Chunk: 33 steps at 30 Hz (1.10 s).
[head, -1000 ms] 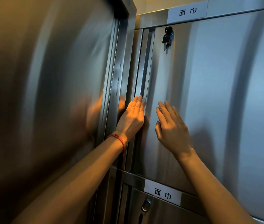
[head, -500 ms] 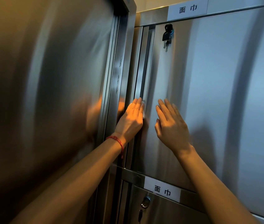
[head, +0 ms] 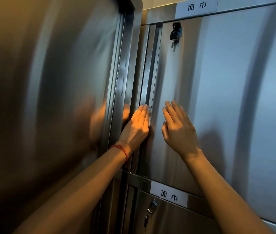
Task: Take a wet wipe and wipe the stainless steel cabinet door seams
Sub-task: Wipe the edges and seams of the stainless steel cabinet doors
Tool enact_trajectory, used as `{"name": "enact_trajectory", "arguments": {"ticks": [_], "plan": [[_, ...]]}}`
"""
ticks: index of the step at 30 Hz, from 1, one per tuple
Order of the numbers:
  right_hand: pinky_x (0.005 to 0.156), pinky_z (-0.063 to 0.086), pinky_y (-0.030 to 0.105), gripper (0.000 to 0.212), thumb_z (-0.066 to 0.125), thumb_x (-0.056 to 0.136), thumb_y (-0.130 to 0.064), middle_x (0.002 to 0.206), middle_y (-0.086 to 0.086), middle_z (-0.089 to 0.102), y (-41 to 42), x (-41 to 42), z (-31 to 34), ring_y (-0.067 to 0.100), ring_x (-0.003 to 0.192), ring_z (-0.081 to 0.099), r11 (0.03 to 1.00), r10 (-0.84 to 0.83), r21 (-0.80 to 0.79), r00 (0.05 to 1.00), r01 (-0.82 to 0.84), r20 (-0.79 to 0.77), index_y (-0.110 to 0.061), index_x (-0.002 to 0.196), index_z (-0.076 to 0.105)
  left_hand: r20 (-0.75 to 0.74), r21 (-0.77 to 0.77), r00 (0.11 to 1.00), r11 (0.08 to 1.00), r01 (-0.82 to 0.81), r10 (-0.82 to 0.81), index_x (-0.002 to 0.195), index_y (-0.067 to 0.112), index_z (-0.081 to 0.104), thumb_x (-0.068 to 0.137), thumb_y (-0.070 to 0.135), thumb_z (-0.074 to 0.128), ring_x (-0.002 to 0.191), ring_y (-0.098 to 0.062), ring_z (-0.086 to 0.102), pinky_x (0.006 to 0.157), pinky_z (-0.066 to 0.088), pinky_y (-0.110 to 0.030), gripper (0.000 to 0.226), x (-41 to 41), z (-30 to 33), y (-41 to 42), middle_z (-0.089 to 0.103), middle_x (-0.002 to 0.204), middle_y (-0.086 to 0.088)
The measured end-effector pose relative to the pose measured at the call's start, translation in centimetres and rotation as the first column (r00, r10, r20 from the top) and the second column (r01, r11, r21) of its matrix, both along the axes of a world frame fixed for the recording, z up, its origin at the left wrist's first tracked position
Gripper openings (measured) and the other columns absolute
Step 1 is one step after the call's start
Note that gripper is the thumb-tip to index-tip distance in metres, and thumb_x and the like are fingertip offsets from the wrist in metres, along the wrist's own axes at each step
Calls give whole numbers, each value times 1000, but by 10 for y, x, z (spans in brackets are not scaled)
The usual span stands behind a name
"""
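Note:
The stainless steel cabinet door (head: 218, 98) fills the right half of the view. Its vertical seam (head: 148, 68) runs down the door's left edge. My left hand (head: 138, 125), with a red string on the wrist, lies flat on that seam and presses a wet wipe (head: 149, 116) against it. Only a thin white edge of the wipe shows beside my fingers. My right hand (head: 177, 129) rests flat on the door just right of the seam, fingers together and pointing up, holding nothing.
A black key (head: 175, 33) hangs in the lock at the door's top left. White labels sit above (head: 196, 5) and below (head: 169, 195) the door. A lower door has its own lock (head: 151, 206). A tall steel panel (head: 49, 98) stands close on the left.
My left hand has slid a little down the seam with the wipe. My right hand has stayed in place on the door.

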State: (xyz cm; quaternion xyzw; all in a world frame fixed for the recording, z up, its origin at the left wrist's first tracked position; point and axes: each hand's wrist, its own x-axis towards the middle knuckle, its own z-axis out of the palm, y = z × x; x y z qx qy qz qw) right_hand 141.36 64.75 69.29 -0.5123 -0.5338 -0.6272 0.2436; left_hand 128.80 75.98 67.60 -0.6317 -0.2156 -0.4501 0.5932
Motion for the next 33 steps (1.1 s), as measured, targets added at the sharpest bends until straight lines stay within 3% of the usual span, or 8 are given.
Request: {"name": "enact_trajectory", "arguments": {"ticks": [11, 16, 23, 29, 33], "plan": [[109, 35, 45, 44, 61, 85, -11, 135, 19, 50, 0, 1, -1, 32, 130, 43, 1000, 1, 3, 1000, -2, 3, 3, 127, 56, -11, -17, 999, 998, -53, 53, 134, -10, 27, 96, 7, 38, 131, -30, 39, 109, 34, -35, 43, 4, -11, 1, 43, 139, -21], [109, 35, 45, 45, 62, 84, -11, 135, 19, 50, 0, 1, 0, 32, 130, 43, 1000, 2, 9, 1000, -2, 8, 3, 127, 56, -26, -7, 997, 997, -77, 76, 134, -9, 29, 94, -4, 17, 131, -30, 40, 111, 31, -38, 42, 0, -17, -2, 45, 138, -20], [109, 31, 45, 46, 64, 83, -11, 134, 20, 51, 3, 3, 0, 33, 129, 44, 1000, 7, 20, 1000, -7, 18, 3, 126, 57, -14, -29, 998, 998, -59, 59, 135, -10, 27, 96, 8, 38, 132, -31, 38, 110, 32, -37, 44, 2, -15, -3, 43, 140, -21], [108, 35, 46, 45, 63, 84, -11, 134, 20, 51, 1, 2, 0, 33, 129, 44, 1000, 5, 14, 1000, -6, 15, 3, 126, 56, -31, -50, 999, 998, -33, 31, 133, -6, 33, 93, 0, 28, 129, -29, 42, 108, 35, -35, 41, -1, -28, -5, 47, 137, -19], [109, 33, 45, 45, 62, 85, -12, 135, 19, 50, 2, 2, 0, 33, 130, 43, 1000, -5, 11, 1000, 5, 18, 3, 127, 55, -31, -44, 999, 999, -10, 9, 132, -7, 32, 91, 1, 34, 130, -29, 42, 107, 36, -35, 42, -2, -18, -3, 47, 137, -18]]}}
